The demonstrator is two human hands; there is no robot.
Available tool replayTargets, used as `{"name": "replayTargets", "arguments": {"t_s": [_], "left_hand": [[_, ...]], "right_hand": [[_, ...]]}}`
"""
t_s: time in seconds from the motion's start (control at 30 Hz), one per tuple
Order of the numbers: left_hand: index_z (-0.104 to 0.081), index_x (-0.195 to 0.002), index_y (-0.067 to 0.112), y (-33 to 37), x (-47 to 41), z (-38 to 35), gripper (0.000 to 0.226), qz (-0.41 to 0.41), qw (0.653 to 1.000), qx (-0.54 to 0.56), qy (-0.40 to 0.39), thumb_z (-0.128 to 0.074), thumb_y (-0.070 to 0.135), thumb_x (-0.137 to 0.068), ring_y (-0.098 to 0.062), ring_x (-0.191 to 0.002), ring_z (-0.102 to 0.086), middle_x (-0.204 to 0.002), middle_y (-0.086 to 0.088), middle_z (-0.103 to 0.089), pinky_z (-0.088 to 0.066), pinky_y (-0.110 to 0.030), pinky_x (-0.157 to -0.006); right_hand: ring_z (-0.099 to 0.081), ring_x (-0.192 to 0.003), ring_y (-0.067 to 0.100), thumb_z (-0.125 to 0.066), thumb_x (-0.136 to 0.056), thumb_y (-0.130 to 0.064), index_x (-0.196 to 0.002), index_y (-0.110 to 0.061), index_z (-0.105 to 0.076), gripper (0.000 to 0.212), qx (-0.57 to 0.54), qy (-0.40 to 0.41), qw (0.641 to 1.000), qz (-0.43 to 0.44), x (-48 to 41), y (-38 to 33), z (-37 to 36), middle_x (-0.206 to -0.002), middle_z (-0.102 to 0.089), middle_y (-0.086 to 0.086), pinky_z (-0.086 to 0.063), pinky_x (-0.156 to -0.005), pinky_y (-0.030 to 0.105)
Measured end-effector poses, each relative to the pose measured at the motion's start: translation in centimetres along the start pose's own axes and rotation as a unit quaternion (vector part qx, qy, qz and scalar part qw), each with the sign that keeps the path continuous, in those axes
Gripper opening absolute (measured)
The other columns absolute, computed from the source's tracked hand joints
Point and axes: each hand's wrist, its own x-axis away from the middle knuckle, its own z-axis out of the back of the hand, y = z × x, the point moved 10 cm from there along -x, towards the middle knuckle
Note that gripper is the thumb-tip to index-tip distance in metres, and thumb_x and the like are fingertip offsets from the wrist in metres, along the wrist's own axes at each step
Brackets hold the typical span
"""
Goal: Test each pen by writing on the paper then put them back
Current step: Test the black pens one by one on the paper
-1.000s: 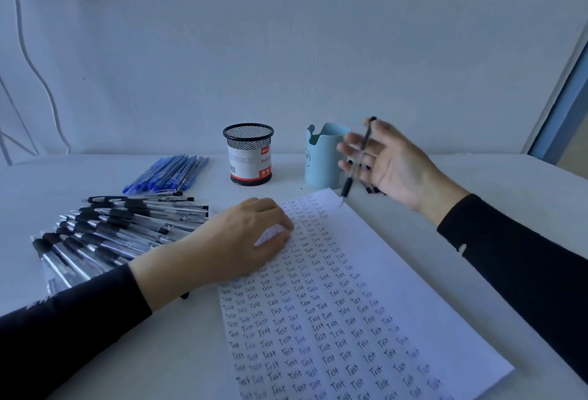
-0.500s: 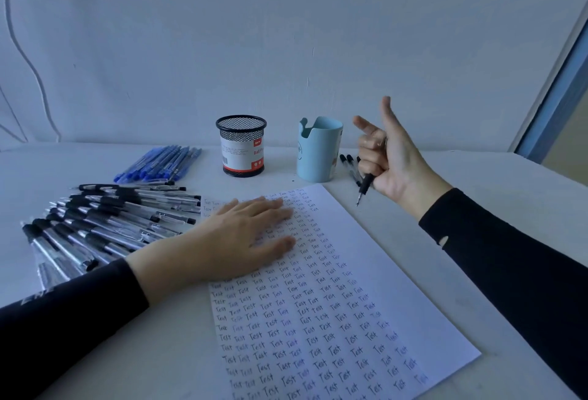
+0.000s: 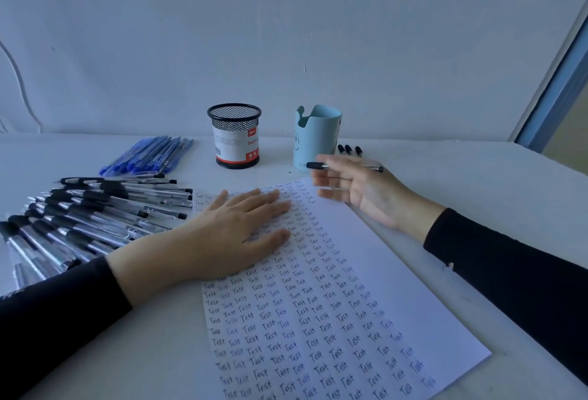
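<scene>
Paper: lies on the counter, its near rows filled with "Test"; a strip along the right edge is blank.
Left hand: flat on the upper left of the paper, fingers straight, pinning the sheet as before.
Black pens: fanned out just left of that hand.
Right hand: raised over the sheet's far corner, its grip closed on one pen.
Pen: lies level across the fingers, dark end pointing left, clear of the paper.
Change: half a second ago the pen pointed tip-down from a curled fist with the thumb up; the fingers have now uncurled and the pen has swung level.
Meaning: probably being turned into a writing hold; no stroke begun.
Beyond: three pens, a blue cup, a mesh cup and blue pens.
</scene>
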Motion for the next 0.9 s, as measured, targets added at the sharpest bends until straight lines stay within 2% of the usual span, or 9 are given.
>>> {"name": "replayTargets", "arguments": {"t_s": [0.07,0.13,0.2,0.3,0.4,0.47,0.6,0.73,0.9], "left_hand": [[-0.004,-0.150,0.052,0.0,-0.1,0.0,0.075,-0.001,1.000,0.000,0.001,-0.007,0.078,-0.080,0.003,-0.146,0.006,-0.159,0.026,0.002,0.007,-0.038,-0.121],[-0.004,-0.150,0.051,0.0,-0.1,0.0,0.075,-0.002,1.000,0.000,0.004,-0.006,0.078,-0.081,0.003,-0.146,0.006,-0.159,0.025,0.002,0.008,-0.036,-0.120],[-0.005,-0.151,0.051,0.0,-0.2,0.1,0.075,-0.006,1.000,0.002,0.014,-0.004,0.079,-0.081,0.002,-0.146,0.005,-0.159,0.025,0.001,0.008,-0.035,-0.120],[-0.007,-0.151,0.050,0.0,-0.1,0.1,0.075,-0.006,1.000,0.008,0.021,-0.006,0.079,-0.081,0.002,-0.146,0.004,-0.159,0.024,-0.001,0.007,-0.035,-0.120],[-0.007,-0.151,0.050,0.1,-0.1,0.1,0.074,-0.003,1.000,0.007,0.015,-0.007,0.076,-0.081,0.003,-0.146,0.005,-0.159,0.025,0.000,0.007,-0.035,-0.120],[-0.006,-0.151,0.050,0.1,-0.1,0.1,0.074,-0.005,1.000,0.008,0.014,-0.008,0.076,-0.082,0.003,-0.146,0.005,-0.159,0.025,0.000,0.008,-0.035,-0.120],[-0.007,-0.151,0.050,0.1,-0.1,0.1,0.073,-0.003,1.000,0.008,0.016,-0.009,0.075,-0.083,0.003,-0.146,0.005,-0.159,0.025,0.000,0.008,-0.034,-0.120],[-0.006,-0.151,0.050,0.2,-0.1,0.1,0.073,-0.004,1.000,0.005,0.013,-0.008,0.075,-0.083,0.003,-0.146,0.006,-0.159,0.024,0.001,0.007,-0.035,-0.120],[-0.006,-0.151,0.050,0.2,-0.1,0.1,0.074,-0.004,1.000,0.006,0.012,-0.007,0.077,-0.082,0.003,-0.146,0.006,-0.159,0.025,0.001,0.007,-0.035,-0.120]], "right_hand": [[-0.057,-0.065,0.016,-0.067,-0.089,-0.009,-0.095,-0.009,-0.063,0.007,0.081,0.032,0.996,0.026,0.1,-0.1,0.4,-0.079,-0.064,0.007,-0.050,-0.054,0.023],[-0.043,-0.052,0.012,-0.069,-0.088,-0.008,-0.081,-0.014,-0.056,0.016,0.124,0.065,0.990,0.034,0.2,0.0,0.8,-0.064,-0.055,0.002,-0.037,-0.046,0.020],[-0.048,-0.054,0.012,-0.064,-0.091,-0.007,-0.084,-0.013,-0.057,0.011,0.153,0.047,0.987,0.030,0.0,-0.1,0.2,-0.063,-0.060,0.000,-0.040,-0.048,0.020],[-0.058,-0.064,0.011,-0.066,-0.090,-0.010,-0.085,-0.012,-0.063,0.006,0.208,0.005,0.978,0.016,-0.3,-0.1,-0.9,-0.074,-0.070,0.003,-0.047,-0.052,0.021],[-0.048,-0.046,0.006,-0.074,-0.086,-0.023,-0.063,-0.015,-0.054,0.031,0.302,0.045,0.951,0.042,-0.6,-1.0,-0.9,-0.055,-0.062,-0.002,-0.036,-0.043,0.015],[-0.045,-0.040,0.007,-0.071,-0.086,-0.018,-0.055,-0.012,-0.047,0.040,0.328,0.078,0.939,0.065,-0.6,-1.1,-0.7,-0.044,-0.056,-0.005,-0.035,-0.042,0.015],[-0.052,-0.044,0.010,-0.066,-0.083,-0.010,-0.049,-0.015,-0.047,0.039,0.325,0.115,0.935,0.080,-0.4,-0.8,-0.3,-0.053,-0.060,0.004,-0.043,-0.046,0.019],[-0.052,-0.044,0.010,-0.066,-0.081,-0.008,-0.051,-0.013,-0.048,0.035,0.330,0.107,0.934,0.081,-0.5,-0.8,-0.5,-0.058,-0.059,0.015,-0.044,-0.047,0.021],[-0.051,-0.047,0.014,-0.067,-0.081,-0.008,-0.050,-0.014,-0.051,0.036,0.324,0.083,0.939,0.080,-0.8,-0.4,-0.8,-0.059,-0.060,0.016,-0.046,-0.049,0.022]]}}
